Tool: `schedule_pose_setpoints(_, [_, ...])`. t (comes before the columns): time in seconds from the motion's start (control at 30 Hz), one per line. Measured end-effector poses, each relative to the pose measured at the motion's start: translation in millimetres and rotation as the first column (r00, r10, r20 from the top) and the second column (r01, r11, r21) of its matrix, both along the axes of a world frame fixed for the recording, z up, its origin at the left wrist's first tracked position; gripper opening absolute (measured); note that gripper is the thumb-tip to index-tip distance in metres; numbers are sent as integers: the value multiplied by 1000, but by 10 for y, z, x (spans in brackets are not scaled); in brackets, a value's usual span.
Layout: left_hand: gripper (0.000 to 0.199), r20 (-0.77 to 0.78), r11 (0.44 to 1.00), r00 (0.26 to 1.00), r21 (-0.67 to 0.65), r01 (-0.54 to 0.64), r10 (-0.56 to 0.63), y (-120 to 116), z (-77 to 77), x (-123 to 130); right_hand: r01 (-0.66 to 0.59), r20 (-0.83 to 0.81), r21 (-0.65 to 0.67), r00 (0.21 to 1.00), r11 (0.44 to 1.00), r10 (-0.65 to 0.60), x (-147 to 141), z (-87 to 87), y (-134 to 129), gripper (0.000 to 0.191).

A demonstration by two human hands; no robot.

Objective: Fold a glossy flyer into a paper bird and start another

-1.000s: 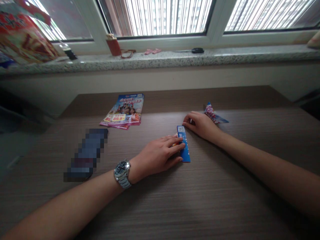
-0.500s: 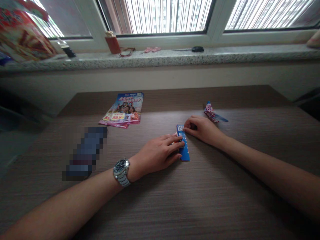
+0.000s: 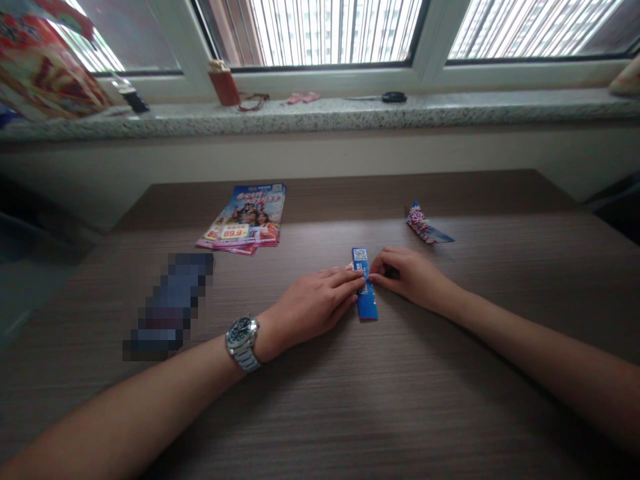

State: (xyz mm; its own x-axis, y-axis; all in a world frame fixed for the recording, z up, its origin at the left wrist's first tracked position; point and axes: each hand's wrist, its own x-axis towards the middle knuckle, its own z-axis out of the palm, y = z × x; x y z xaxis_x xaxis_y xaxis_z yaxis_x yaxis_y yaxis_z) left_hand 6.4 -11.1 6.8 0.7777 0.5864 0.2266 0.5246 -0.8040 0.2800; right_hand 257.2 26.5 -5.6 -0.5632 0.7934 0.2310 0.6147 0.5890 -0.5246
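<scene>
A narrow folded leaflet (image 3: 368,305), blue with a QR code at its far end, lies on the table in front of me. My left hand (image 3: 317,300), wearing a metal watch (image 3: 243,340), rests flat across it from the left, its stretched fingertips covering the middle of the strip. On the opposite side, thumb and index finger of my right hand (image 3: 403,275) are pinched at the strip's right edge, about halfway along. Some pink and white printed paper shows just beyond my left fingers; most of it is hidden beneath that hand.
Several printed flyers (image 3: 253,217) lie stacked at the back left. A pixelated dark object (image 3: 173,303) lies nearer on the left. Toward the back right is a folded paper piece (image 3: 424,225). The granite windowsill (image 3: 320,117) behind holds a red container (image 3: 224,87) and a black-handled tool (image 3: 394,97).
My right hand has slid toward me along the leaflet's right edge, from near the QR code to about the middle. My left fingers have drawn closer together.
</scene>
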Motion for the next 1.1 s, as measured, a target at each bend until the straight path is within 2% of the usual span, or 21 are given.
schedule_pose_setpoints(0.6, [40, -36, 1000, 999, 2, -13, 13, -5, -10, -15, -76, 68, -45, 995, 996, 79, 34, 31, -481, 10])
schedule_pose_setpoints(0.93, [40, -25, 1000, 1000, -16, -5, 4, -3, 4, -13, -101, 68, -51, 992, 994, 105, 54, 28, -560, 10])
schedule_pose_setpoints(1.1, [40, -25, 1000, 1000, -9, -8, 8, 0, -17, -15, -128, 18, -48, 992, 991, 129, 86, 25, -551, 11])
